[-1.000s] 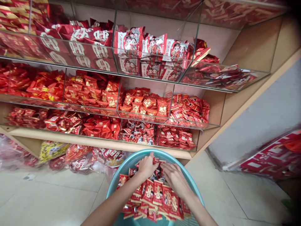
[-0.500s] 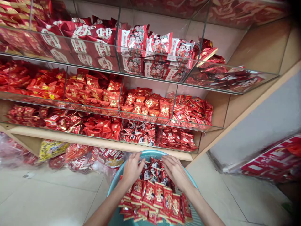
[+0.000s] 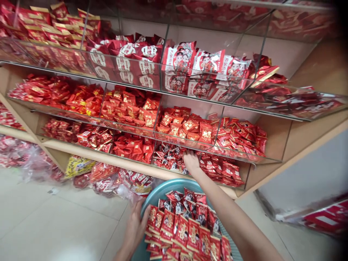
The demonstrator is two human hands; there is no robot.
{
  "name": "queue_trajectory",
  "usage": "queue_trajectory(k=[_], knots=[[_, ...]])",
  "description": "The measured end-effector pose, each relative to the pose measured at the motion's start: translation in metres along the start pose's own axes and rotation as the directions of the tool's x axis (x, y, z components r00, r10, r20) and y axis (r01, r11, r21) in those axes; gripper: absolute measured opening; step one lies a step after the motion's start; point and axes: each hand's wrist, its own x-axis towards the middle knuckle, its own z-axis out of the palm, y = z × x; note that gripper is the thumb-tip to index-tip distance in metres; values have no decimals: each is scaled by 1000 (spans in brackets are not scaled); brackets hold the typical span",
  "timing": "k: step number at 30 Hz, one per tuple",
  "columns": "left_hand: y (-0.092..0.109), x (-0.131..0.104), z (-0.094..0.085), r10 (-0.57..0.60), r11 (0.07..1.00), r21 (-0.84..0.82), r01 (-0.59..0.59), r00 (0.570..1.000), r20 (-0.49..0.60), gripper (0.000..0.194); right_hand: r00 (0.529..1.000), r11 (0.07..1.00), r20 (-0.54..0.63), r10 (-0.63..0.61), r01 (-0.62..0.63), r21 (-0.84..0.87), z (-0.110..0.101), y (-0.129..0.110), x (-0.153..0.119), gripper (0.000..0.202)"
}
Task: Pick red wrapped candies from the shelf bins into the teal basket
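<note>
My left hand (image 3: 135, 222) grips the left rim of a teal plastic basket (image 3: 160, 188), the thumb on the inner side. Red and gold wrapped candies (image 3: 181, 232) fill the basket in rows, with red and black wrapped ones (image 3: 179, 207) loose toward its far side. Stretched over the basket, my right hand (image 3: 191, 161) is inside a bottom-shelf compartment. Its fingers curl down among small red, black and white candies (image 3: 169, 156); the fingertips are hidden, so what they hold is unclear. More red packets (image 3: 217, 168) lie just right of this hand.
Clear dividers and front panels (image 3: 187, 139) split the wooden shelf (image 3: 130, 165) into compartments of red packets (image 3: 130, 105). Larger packets (image 3: 206, 65) stand above. Plastic bags of packets (image 3: 108, 179) lie on the tiled floor (image 3: 81, 221) beneath. A grey wall (image 3: 307, 174) is at the right.
My right hand has moved from the candies in the basket up into the bottom shelf compartment. My left hand has gone from the candies to the basket's left rim. The view has shifted left.
</note>
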Motion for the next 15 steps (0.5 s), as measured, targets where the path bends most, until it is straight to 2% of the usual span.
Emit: queue_trajectory(k=[7,15], knots=[[1,-2,-1,-54,996,-66,56,998,30,36,1000,998,-2,20,-20,-57,4,-2,1,37],[0,-3,0,-59,996,-69,63,996,62,35,1000,998,-13,-29,28,-58,-12,0,-14,35]])
